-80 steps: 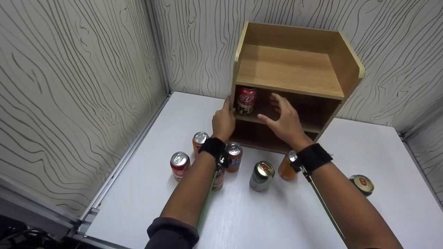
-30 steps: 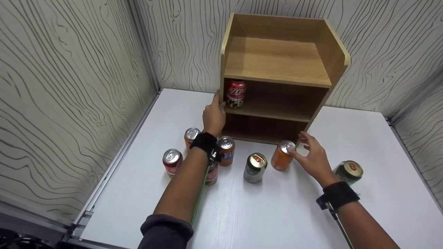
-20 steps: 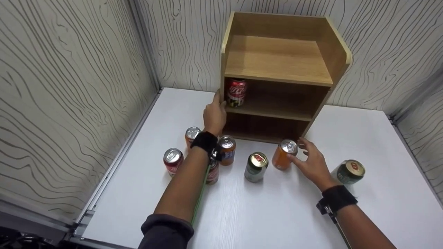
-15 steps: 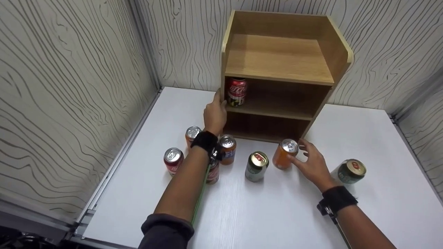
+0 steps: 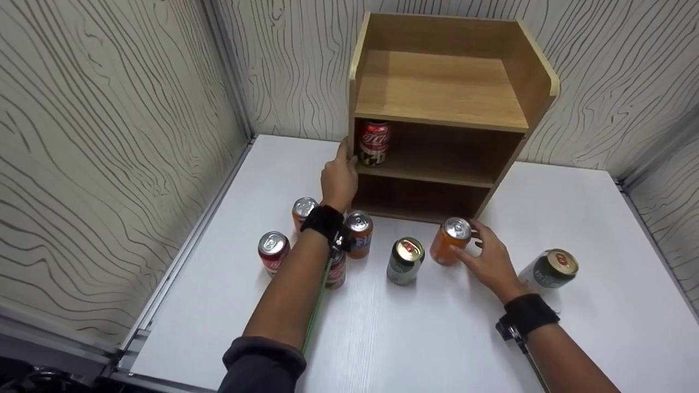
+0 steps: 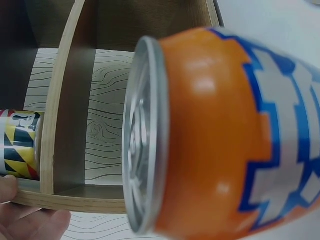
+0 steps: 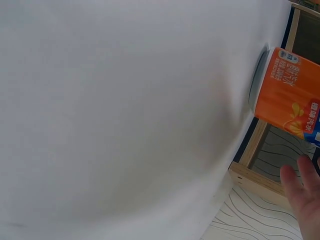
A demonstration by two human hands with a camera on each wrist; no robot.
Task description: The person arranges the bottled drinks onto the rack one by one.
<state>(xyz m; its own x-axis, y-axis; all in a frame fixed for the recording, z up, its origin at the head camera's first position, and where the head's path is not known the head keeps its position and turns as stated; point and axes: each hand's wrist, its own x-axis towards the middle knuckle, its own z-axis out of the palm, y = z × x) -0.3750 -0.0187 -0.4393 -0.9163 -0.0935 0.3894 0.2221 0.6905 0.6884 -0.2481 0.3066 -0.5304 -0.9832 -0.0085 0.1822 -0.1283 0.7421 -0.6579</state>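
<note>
A smooth metal cylinder, the orange can point(image 5: 443, 248) stands on the white table point(image 5: 377, 338) just near of the shelf's right end. Its bright silver lid carries a pull tab; the glossy orange body bears white lettering, a yellow motif and a blue patch. It is upright, lid up, long axis vertical. The right hand point(image 5: 491, 259) reaches from the right, thumb and fingers parted around the can's right side; the right wrist view shows a gap before the extended fingers, and whether the thumb touches is unclear. To the left stands a green-and-silver can point(image 5: 404, 265). Far of them, the left hand point(image 5: 338, 180) pinches the left side panel of the wood-grained, boxy shelf point(image 5: 437, 84), whose middle level holds an upright red can point(image 5: 374, 143) at left.
</note>
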